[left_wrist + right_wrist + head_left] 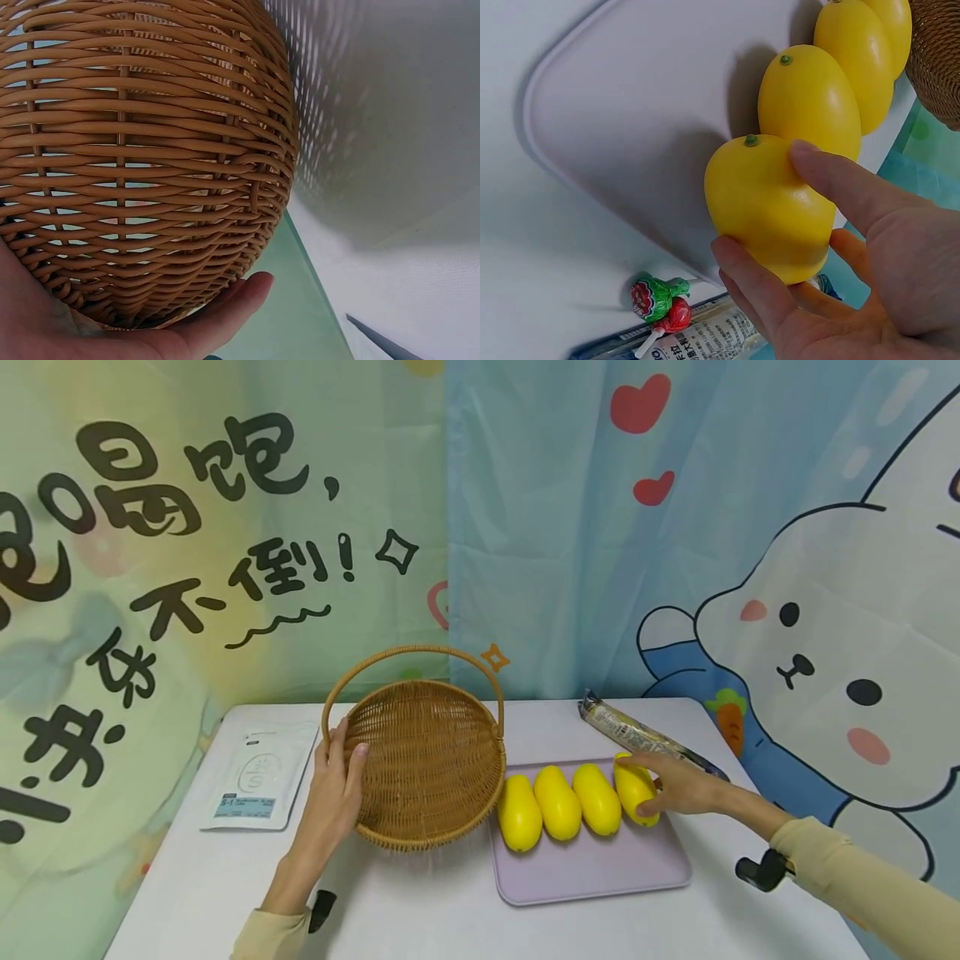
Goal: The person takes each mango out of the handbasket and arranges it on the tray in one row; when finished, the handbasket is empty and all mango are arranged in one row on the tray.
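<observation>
A brown wicker basket (423, 760) with a tall arched handle stands tilted, its hollow facing the head camera. My left hand (335, 789) holds it by its left side, and the weave fills much of the left wrist view. On a pale purple tray (592, 872), several yellow mangoes (558, 802) lie side by side in a row. My right hand (678, 785) grips the rightmost mango (769, 202); thumb and fingers stand on opposite sides of it in the right wrist view.
Behind the tray lies a long gold-and-dark snack packet (637, 731). Two wrapped lollipops, one green (652, 296) and one red (676, 315), rest beside it. A white pouch (258, 777) lies at the table's left. Printed curtains (525, 527) hang behind the table.
</observation>
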Available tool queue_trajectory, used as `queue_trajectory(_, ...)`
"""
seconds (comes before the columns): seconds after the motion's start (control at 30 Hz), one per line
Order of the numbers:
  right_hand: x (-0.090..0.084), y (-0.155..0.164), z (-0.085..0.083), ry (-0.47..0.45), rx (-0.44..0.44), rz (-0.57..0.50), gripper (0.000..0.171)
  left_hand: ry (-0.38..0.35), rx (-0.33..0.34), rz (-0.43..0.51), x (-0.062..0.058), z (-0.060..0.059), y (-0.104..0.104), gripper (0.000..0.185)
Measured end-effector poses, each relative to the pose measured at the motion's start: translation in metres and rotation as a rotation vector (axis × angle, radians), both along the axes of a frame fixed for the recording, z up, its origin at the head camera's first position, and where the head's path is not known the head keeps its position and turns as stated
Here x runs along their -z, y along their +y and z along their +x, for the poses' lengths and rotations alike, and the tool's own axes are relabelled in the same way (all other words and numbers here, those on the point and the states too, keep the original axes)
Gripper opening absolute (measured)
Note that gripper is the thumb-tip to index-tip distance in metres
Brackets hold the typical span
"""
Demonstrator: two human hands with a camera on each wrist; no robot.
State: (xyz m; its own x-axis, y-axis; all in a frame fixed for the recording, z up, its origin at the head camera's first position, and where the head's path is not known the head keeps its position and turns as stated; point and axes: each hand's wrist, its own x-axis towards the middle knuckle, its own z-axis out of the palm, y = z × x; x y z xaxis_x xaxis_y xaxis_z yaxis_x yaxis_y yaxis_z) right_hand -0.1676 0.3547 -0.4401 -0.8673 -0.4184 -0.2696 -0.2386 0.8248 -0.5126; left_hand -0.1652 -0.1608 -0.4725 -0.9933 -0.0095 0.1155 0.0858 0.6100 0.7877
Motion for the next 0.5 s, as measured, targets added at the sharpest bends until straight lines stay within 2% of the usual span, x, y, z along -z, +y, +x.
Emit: queue_trajectory(0.5,0.0064,-0.0018,-0.0022,-0.009,0.005,-0.002,0.075,0.022,0.003,0.019,0.0017,-0.0016,-0.0028,0.067)
